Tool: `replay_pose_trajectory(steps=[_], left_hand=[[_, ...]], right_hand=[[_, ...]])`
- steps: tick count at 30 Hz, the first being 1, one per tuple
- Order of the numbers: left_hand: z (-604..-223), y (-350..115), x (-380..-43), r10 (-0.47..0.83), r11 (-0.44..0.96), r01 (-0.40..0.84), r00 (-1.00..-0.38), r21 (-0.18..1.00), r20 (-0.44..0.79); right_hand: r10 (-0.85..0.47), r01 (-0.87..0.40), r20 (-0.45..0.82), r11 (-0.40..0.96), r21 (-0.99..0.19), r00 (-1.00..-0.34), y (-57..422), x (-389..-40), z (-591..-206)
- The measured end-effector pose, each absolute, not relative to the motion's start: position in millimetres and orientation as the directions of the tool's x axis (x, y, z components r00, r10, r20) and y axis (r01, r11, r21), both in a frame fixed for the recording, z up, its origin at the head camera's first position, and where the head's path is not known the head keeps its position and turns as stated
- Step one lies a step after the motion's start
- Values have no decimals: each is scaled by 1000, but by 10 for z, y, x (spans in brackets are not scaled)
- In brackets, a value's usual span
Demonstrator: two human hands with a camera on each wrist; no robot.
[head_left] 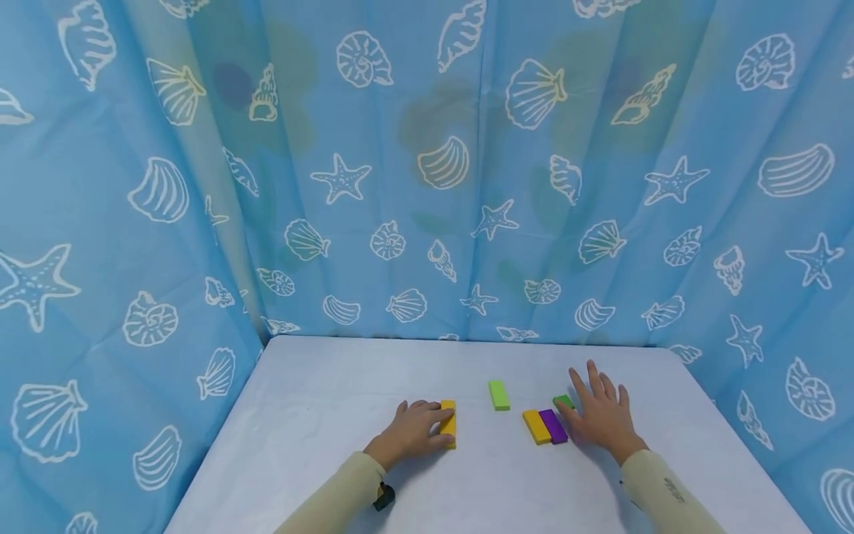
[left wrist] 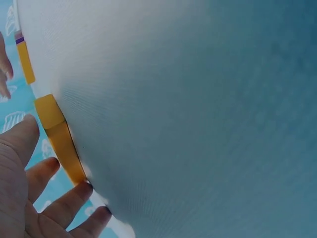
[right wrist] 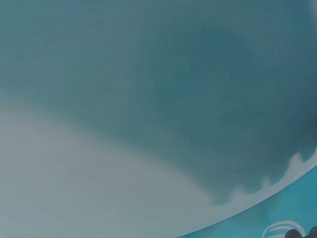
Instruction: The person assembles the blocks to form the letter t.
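A yellow block [head_left: 450, 430] lies lengthwise on the white table, left of the other blocks. My left hand [head_left: 416, 429] is at its left side, index finger and thumb reaching over it. In the left wrist view, the thumb and spread fingertips are close along this yellow block [left wrist: 62, 144]; firm contact is hard to tell. My right hand [head_left: 603, 415] hovers with fingers spread beside a darker green block [head_left: 563, 401], which its thumb partly hides. Just left of that thumb, a purple block [head_left: 554, 427] lies against a second yellow block [head_left: 537, 427].
A light green block [head_left: 499, 395] lies farther back, between the hands. Blue shell-patterned curtains [head_left: 400, 185] stand behind the table [head_left: 333, 386] and along both sides. A small dark object [head_left: 383, 496] is at the left wrist. The right wrist view shows mostly tabletop and shadow.
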State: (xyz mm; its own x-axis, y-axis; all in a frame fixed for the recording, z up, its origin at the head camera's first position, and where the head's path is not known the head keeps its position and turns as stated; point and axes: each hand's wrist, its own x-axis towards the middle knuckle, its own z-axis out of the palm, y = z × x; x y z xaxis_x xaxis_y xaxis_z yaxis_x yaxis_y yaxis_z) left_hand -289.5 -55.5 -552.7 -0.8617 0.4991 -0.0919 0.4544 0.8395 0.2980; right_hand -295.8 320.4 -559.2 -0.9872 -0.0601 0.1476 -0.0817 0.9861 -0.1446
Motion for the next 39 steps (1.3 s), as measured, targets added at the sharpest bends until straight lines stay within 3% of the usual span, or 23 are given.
replay_pose_trajectory(steps=[39], left_hand=[[-5572,-594,-2869,509,827,469,-859,308,-60]], right_hand=[[-177,-188,90,973,-132,-980,2318,-3233,-5657]])
